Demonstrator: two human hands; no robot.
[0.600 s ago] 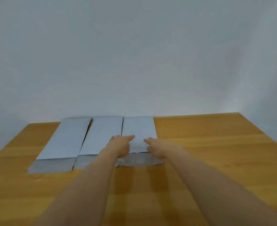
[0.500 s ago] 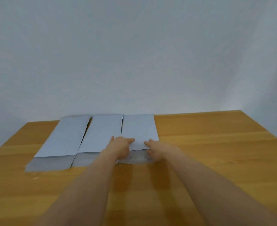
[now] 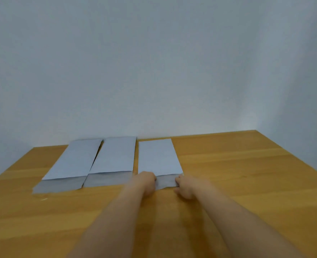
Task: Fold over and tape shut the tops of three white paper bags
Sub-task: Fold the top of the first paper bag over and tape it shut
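Three white paper bags lie flat side by side on the wooden table [image 3: 247, 174], each with a grey band at its near end. The left bag [image 3: 75, 161] and the middle bag [image 3: 114, 155] touch each other. A narrow gap separates them from the right bag [image 3: 157, 157]. My left hand [image 3: 146, 183] curls on the near left corner of the right bag's grey band. My right hand [image 3: 185, 187] curls on its near right corner. The fingertips are hidden under the knuckles. No tape is in view.
A pale wall rises right behind the table's far edge. A small pale scrap [image 3: 44, 199] lies on the wood near the left bag's front corner. Bare wood stretches to the right of the bags and towards me.
My hands have slid apart from the middle of the right bag to its near corners. The right bag now sits a little away from the middle bag and the wall.
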